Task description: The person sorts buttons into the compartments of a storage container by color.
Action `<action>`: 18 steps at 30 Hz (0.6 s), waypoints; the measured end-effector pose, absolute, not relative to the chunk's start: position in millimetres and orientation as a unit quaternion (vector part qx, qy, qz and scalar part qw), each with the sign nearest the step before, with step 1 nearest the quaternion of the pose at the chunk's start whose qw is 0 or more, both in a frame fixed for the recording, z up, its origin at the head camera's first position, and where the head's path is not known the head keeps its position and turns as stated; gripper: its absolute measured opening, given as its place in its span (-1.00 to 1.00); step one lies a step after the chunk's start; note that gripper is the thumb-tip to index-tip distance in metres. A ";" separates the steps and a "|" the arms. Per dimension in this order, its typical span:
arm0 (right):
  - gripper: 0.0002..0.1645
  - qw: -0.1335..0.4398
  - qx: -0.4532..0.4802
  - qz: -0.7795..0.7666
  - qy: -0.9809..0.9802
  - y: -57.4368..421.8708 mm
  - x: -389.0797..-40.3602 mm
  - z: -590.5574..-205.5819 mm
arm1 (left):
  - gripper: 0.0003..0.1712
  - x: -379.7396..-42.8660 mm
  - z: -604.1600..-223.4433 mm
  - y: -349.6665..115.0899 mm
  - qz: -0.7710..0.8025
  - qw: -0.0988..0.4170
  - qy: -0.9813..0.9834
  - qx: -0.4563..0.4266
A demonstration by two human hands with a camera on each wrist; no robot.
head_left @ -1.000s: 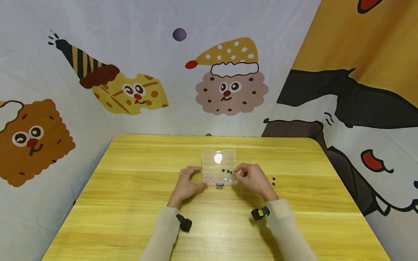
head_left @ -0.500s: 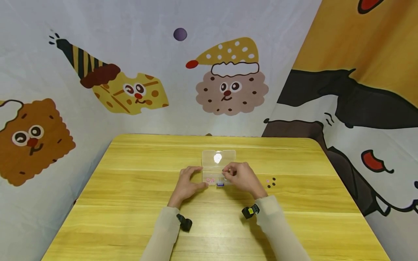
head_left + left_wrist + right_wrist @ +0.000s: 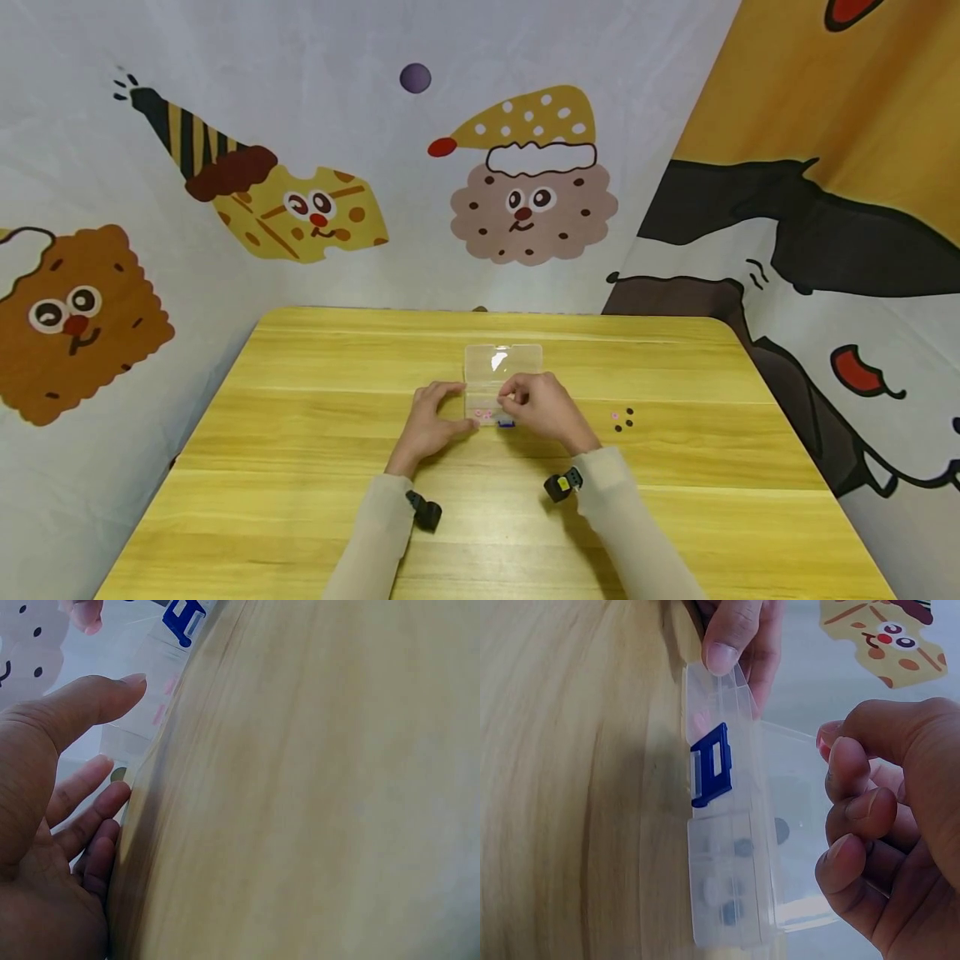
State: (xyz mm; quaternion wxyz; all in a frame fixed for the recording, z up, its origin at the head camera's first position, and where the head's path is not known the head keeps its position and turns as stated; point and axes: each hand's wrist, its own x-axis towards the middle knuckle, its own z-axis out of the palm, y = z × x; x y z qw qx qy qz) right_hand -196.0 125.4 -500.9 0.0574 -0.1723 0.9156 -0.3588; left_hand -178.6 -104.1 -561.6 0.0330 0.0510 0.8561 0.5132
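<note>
A clear plastic box (image 3: 480, 402) lies with its lid (image 3: 517, 362) folded back and a blue latch (image 3: 711, 765) at its front. My left hand (image 3: 431, 425) holds its left end, thumb at the front corner and fingers at the back. Above the box, my right hand (image 3: 543, 404) pinches a small pink button (image 3: 824, 747) between thumb and forefinger, mostly covered by the fingertips. Pink buttons (image 3: 483, 414) lie in the left front compartment. Through the cloudy wall, the right wrist view shows dark buttons (image 3: 742, 847) and a pale button (image 3: 712, 889) at the right end.
Right of the box, several black buttons (image 3: 629, 423) and one pink button (image 3: 615, 415) lie loose on the wooden table (image 3: 300, 500). A cartoon-printed cloth (image 3: 420, 233) hangs behind the table. Each wrist carries a small black camera (image 3: 426, 510).
My right hand has moved left from the box's right end to above its middle, uncovering loose buttons on the table. My left hand stays at the box's left end.
</note>
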 end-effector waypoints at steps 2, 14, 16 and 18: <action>-0.95 0.057 -0.175 -0.355 0.917 123.6 -196.3 -501.6 | -0.25 -178.4 -561.1 -103.9 0.512 0.035 0.857 0.051; -0.93 0.049 -0.194 -0.336 0.920 117.6 -198.3 -505.8 | -0.23 -178.6 -560.7 -103.8 0.515 0.036 0.855 0.051; -0.92 0.051 -0.192 -0.336 0.921 117.5 -198.2 -505.9 | -0.24 -178.5 -561.2 -104.1 0.514 0.035 0.855 0.051; -0.91 0.053 -0.190 -0.338 0.920 117.8 -197.7 -505.8 | -0.24 -178.3 -561.3 -104.3 0.514 0.034 0.855 0.051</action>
